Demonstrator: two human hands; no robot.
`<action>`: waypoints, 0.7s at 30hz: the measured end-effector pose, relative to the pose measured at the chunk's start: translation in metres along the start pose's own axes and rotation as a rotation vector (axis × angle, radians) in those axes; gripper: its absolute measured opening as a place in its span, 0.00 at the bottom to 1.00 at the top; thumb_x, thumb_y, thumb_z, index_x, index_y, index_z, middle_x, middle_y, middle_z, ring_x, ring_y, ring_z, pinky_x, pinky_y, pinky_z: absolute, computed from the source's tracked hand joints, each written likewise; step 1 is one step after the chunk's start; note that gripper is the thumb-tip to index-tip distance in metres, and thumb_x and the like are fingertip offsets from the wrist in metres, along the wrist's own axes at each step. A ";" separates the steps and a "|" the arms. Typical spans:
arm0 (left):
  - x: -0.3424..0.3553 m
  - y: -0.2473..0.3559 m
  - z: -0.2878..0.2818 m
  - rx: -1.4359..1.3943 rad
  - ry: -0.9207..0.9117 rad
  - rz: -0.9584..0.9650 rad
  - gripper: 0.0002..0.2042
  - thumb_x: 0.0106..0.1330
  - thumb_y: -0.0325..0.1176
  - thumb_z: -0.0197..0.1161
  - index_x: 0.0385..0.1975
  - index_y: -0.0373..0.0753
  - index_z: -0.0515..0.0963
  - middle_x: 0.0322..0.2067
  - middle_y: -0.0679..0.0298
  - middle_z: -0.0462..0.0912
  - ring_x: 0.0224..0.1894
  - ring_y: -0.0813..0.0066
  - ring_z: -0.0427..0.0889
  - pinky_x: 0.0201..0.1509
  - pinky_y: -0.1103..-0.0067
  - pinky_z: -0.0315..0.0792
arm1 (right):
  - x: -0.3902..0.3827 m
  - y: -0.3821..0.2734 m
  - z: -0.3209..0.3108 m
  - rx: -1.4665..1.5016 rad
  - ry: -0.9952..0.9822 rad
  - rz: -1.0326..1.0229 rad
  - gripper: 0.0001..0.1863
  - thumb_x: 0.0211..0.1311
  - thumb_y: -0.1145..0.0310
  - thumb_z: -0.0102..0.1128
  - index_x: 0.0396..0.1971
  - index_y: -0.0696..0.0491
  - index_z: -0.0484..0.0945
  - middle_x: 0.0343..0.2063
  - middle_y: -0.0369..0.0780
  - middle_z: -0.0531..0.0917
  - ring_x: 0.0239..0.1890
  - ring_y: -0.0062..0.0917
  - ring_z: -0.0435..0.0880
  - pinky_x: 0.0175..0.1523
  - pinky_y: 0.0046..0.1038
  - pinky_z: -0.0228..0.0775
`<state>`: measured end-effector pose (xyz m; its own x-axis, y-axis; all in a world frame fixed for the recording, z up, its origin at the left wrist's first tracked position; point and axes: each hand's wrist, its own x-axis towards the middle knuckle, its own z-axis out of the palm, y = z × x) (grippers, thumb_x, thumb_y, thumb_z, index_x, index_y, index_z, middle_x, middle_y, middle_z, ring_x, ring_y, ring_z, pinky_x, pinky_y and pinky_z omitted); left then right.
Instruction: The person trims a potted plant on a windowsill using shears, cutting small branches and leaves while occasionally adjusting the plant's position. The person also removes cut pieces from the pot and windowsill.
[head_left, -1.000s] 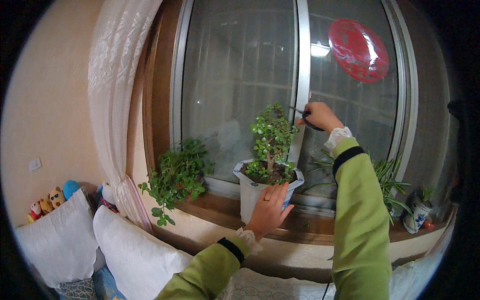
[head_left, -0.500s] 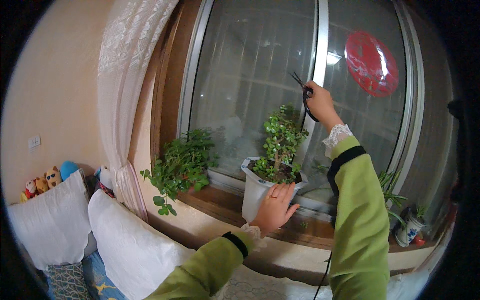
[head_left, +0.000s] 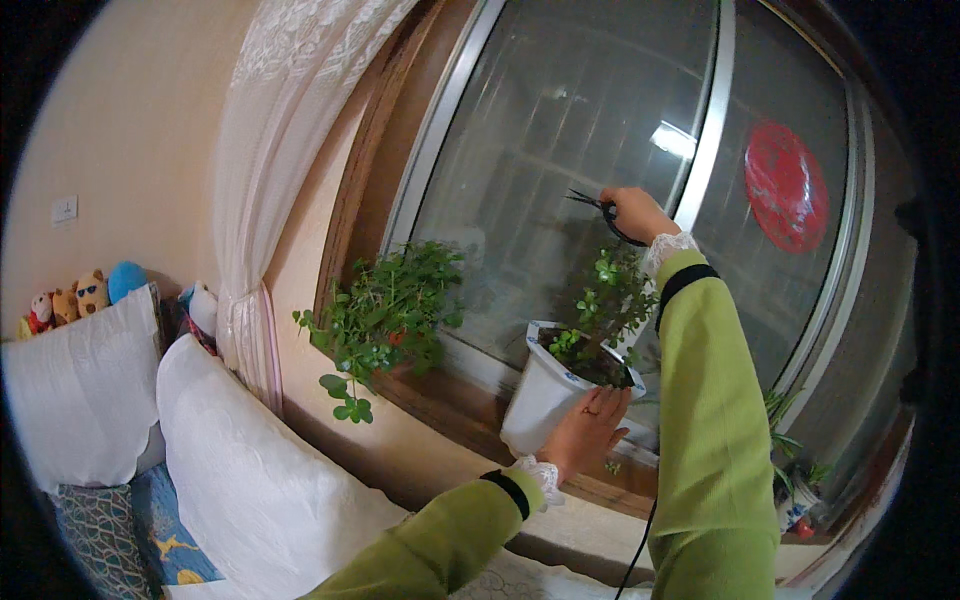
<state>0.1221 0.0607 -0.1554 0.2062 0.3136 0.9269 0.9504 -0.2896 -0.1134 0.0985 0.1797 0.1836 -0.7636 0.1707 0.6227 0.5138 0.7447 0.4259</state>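
Observation:
A white pot (head_left: 540,390) with blue marks on its rim stands on the windowsill and holds a small-leaved green plant (head_left: 606,295) in dark soil. My left hand (head_left: 590,432) lies with stretched fingers against the pot's front, its fingertips at the rim. Above the plant, my right hand (head_left: 636,216) is closed round black-handled scissors (head_left: 604,208). Their thin blades point left in front of the window glass, and nothing shows between them. The hand and sleeve hide part of the plant's right side.
A leafy plant (head_left: 385,310) spills over the sill at left, beside a gathered lace curtain (head_left: 245,300). A smaller pot (head_left: 797,502) sits at the sill's right end. White-covered cushions (head_left: 250,470) lie below, and a dark cord (head_left: 642,540) hangs near my right sleeve.
The whole view has tilted and shifted. The scissors' blades have swung from up-left to nearly level, and my right hand has come closer to the plant's top. My left hand stays against the pot.

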 end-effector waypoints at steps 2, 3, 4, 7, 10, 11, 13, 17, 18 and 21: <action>-0.001 0.000 0.004 -0.040 0.069 -0.002 0.30 0.74 0.47 0.46 0.67 0.29 0.59 0.59 0.51 0.71 0.63 0.59 0.68 0.72 0.68 0.57 | 0.006 0.006 0.010 -0.039 -0.027 -0.032 0.15 0.53 0.75 0.60 0.43 0.53 0.80 0.39 0.51 0.84 0.45 0.50 0.81 0.50 0.42 0.72; -0.001 -0.001 0.005 -0.045 0.061 0.007 0.30 0.74 0.47 0.47 0.67 0.28 0.59 0.59 0.51 0.70 0.63 0.59 0.68 0.72 0.68 0.57 | 0.010 0.008 0.014 -0.049 -0.032 -0.047 0.16 0.53 0.76 0.60 0.44 0.53 0.80 0.39 0.51 0.84 0.45 0.51 0.81 0.50 0.42 0.72; -0.002 -0.001 0.007 -0.049 0.051 0.018 0.30 0.74 0.47 0.47 0.67 0.28 0.59 0.59 0.52 0.70 0.63 0.59 0.68 0.72 0.68 0.57 | 0.012 0.010 0.018 -0.088 -0.047 -0.041 0.16 0.53 0.76 0.60 0.44 0.53 0.80 0.39 0.51 0.84 0.45 0.51 0.81 0.50 0.42 0.72; -0.003 -0.002 0.008 -0.104 0.034 0.020 0.30 0.74 0.45 0.49 0.66 0.27 0.60 0.60 0.52 0.69 0.64 0.59 0.67 0.73 0.68 0.57 | 0.017 0.013 0.022 -0.132 -0.175 -0.026 0.16 0.53 0.76 0.58 0.44 0.54 0.79 0.40 0.51 0.84 0.46 0.50 0.81 0.51 0.41 0.72; -0.005 -0.005 0.009 -0.146 0.071 0.039 0.32 0.72 0.45 0.52 0.68 0.28 0.58 0.62 0.51 0.67 0.64 0.56 0.67 0.72 0.66 0.59 | 0.019 0.012 0.023 -0.148 -0.286 -0.048 0.17 0.52 0.77 0.57 0.44 0.54 0.79 0.42 0.51 0.83 0.47 0.49 0.81 0.51 0.41 0.72; -0.006 -0.005 0.009 -0.164 0.095 0.040 0.33 0.71 0.45 0.53 0.68 0.28 0.58 0.62 0.51 0.67 0.64 0.56 0.67 0.71 0.66 0.59 | 0.019 0.011 0.023 -0.124 -0.311 -0.044 0.17 0.52 0.77 0.57 0.44 0.54 0.79 0.43 0.51 0.83 0.48 0.48 0.81 0.52 0.40 0.72; -0.007 -0.005 0.009 -0.207 0.146 0.033 0.33 0.71 0.45 0.54 0.68 0.28 0.57 0.62 0.50 0.67 0.64 0.55 0.67 0.71 0.65 0.60 | 0.019 0.012 0.024 -0.123 -0.398 0.008 0.18 0.51 0.79 0.56 0.45 0.55 0.79 0.44 0.50 0.83 0.49 0.48 0.80 0.52 0.40 0.72; -0.007 -0.004 0.009 -0.187 0.123 0.021 0.31 0.73 0.44 0.51 0.67 0.27 0.58 0.61 0.50 0.67 0.65 0.58 0.65 0.73 0.68 0.56 | 0.015 0.018 0.028 -0.114 -0.384 0.019 0.21 0.48 0.81 0.55 0.46 0.54 0.79 0.46 0.50 0.83 0.50 0.47 0.80 0.53 0.39 0.72; -0.006 -0.004 0.008 -0.181 0.129 0.025 0.31 0.73 0.44 0.51 0.67 0.27 0.58 0.61 0.51 0.67 0.65 0.58 0.65 0.73 0.68 0.56 | 0.014 0.019 0.029 -0.110 -0.368 0.009 0.22 0.48 0.81 0.54 0.47 0.54 0.79 0.45 0.51 0.83 0.50 0.48 0.80 0.53 0.39 0.72; -0.006 -0.005 0.008 -0.184 0.129 0.031 0.31 0.72 0.44 0.52 0.67 0.27 0.58 0.61 0.50 0.67 0.65 0.57 0.65 0.73 0.67 0.57 | 0.014 0.022 0.031 -0.092 -0.364 0.055 0.23 0.47 0.81 0.54 0.47 0.54 0.79 0.44 0.51 0.83 0.49 0.47 0.81 0.53 0.39 0.72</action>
<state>0.1184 0.0675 -0.1632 0.1916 0.1872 0.9635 0.8831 -0.4612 -0.0860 0.0867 0.2187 0.1810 -0.8146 0.4390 0.3791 0.5779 0.6698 0.4662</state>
